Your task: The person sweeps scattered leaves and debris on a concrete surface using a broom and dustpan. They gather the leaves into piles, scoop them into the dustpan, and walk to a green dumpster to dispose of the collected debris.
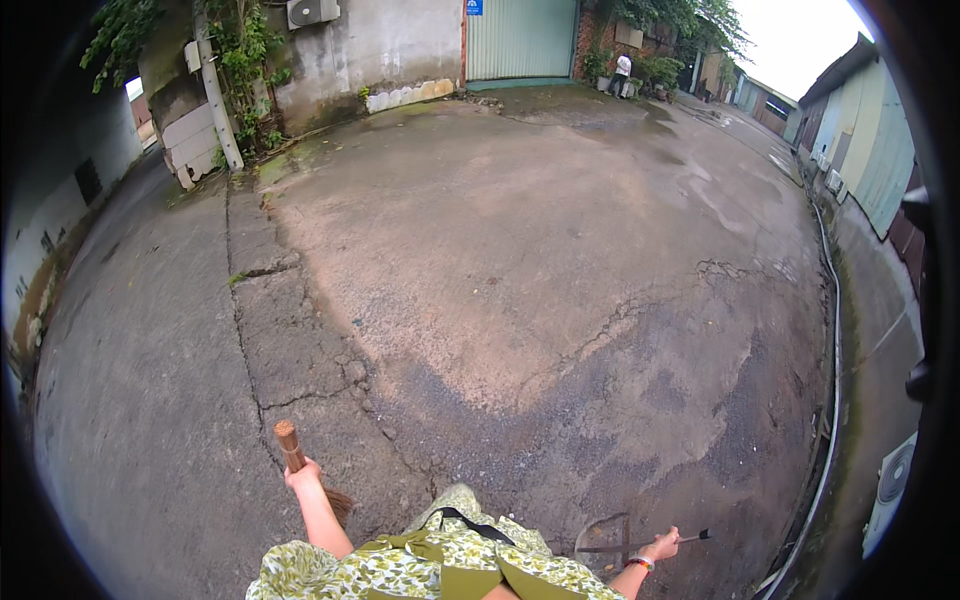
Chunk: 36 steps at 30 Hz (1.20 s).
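My left hand [303, 474] is closed around the bound brown handle of a straw broom [287, 434]. The handle's butt end points up and forward, while the bristles [340, 505] spread downward behind my wrist. On the other side, my right hand [660, 546], with a bracelet at the wrist, grips a thin dark handle [692, 537] with a black tip. That handle runs left across what looks like a dustpan [606, 533], held low by my right side. Its outline blends into the ground and its lower part is hard to make out.
Cracked, stained concrete ground [480, 270] spreads ahead, with damp patches at the far right. A pale pipe [832, 330] follows the right wall. A leaning post [216, 95] and plants stand at the left. Far off, a person [621, 72] stands near a green metal gate [521, 40].
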Available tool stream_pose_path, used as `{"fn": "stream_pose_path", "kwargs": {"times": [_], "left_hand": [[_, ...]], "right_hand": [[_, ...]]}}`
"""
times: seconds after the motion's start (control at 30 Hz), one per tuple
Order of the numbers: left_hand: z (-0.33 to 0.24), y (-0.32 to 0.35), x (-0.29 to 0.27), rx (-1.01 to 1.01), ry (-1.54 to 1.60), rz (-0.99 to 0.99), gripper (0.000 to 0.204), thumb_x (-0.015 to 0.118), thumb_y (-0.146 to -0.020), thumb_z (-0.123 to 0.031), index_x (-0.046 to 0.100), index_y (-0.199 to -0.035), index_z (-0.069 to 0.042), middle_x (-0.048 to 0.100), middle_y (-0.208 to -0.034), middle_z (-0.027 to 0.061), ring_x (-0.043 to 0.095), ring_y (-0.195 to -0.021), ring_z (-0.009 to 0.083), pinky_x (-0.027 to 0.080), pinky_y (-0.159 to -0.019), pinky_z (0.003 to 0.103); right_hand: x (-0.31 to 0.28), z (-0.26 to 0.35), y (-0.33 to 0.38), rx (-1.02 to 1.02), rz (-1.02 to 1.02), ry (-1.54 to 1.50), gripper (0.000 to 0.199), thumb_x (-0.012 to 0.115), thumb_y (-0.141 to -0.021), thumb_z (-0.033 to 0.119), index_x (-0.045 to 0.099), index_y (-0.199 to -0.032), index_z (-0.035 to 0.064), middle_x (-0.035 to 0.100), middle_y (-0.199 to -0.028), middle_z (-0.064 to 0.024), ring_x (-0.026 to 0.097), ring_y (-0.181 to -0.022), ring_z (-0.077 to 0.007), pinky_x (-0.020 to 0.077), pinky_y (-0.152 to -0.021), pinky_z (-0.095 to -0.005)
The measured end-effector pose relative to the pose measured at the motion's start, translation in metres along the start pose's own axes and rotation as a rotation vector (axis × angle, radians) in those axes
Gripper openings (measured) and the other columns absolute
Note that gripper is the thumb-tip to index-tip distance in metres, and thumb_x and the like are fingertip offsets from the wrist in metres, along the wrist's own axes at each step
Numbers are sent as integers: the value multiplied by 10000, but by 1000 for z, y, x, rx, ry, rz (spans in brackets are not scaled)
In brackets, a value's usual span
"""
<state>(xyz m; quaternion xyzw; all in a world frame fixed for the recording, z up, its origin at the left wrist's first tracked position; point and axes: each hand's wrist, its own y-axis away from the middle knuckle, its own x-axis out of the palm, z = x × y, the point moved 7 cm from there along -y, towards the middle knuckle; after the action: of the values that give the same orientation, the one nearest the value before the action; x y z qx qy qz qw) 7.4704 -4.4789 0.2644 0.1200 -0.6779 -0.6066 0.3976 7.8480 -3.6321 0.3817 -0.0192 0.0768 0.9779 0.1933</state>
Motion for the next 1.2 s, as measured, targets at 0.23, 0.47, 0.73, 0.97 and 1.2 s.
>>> {"fn": "stream_pose_path", "kwargs": {"times": [0.23, 0.47, 0.73, 0.97, 1.2], "left_hand": [[155, 3, 42, 132, 94, -97, 197, 544, -753, -191, 635, -899, -96, 630, -885, 46, 655, -796, 226, 560, -737, 361], [503, -100, 115, 289, -94, 62, 149, 532, -693, -163, 563, -814, -81, 609, -822, 48, 646, -753, 233, 535, -730, 389], [941, -112, 146, -253, -683, 338, 98, 554, -691, -211, 502, -682, -128, 581, -744, 30, 582, -713, 211, 502, -669, 372], [1197, -75, 192, -889, 178, -321, 526, 704, -629, -41, 429, -1075, 11, 562, -710, 107, 574, -583, 223, 546, -460, 336], [1361, -182, 251, -394, -157, -92, 297, 574, -832, -361, 619, -872, -71, 638, -789, 49, 636, -623, 185, 587, -582, 312]], "right_hand": [[189, -7, -35, -83, -61, -54, 211, 616, -756, 191, 611, -787, -17, 565, -725, -67, 470, -570, -184, 395, -521, -314], [315, -82, -50, 61, -371, -116, 256, 594, -738, 274, 513, -681, 37, 492, -611, -95, 479, -561, -233, 424, -703, -474], [592, -90, -72, 262, -478, 167, 281, 585, -706, 322, 550, -699, 43, 526, -644, -126, 504, -579, -270, 430, -705, -485], [794, -125, -137, 328, -652, 396, 428, 589, -654, 381, 667, -775, -22, 638, -721, -189, 574, -629, -320, 455, -633, -452], [1104, -118, -200, 241, -620, 557, 398, 581, -658, 392, 682, -694, 9, 647, -657, -173, 625, -652, -315, 486, -629, -434]]}}
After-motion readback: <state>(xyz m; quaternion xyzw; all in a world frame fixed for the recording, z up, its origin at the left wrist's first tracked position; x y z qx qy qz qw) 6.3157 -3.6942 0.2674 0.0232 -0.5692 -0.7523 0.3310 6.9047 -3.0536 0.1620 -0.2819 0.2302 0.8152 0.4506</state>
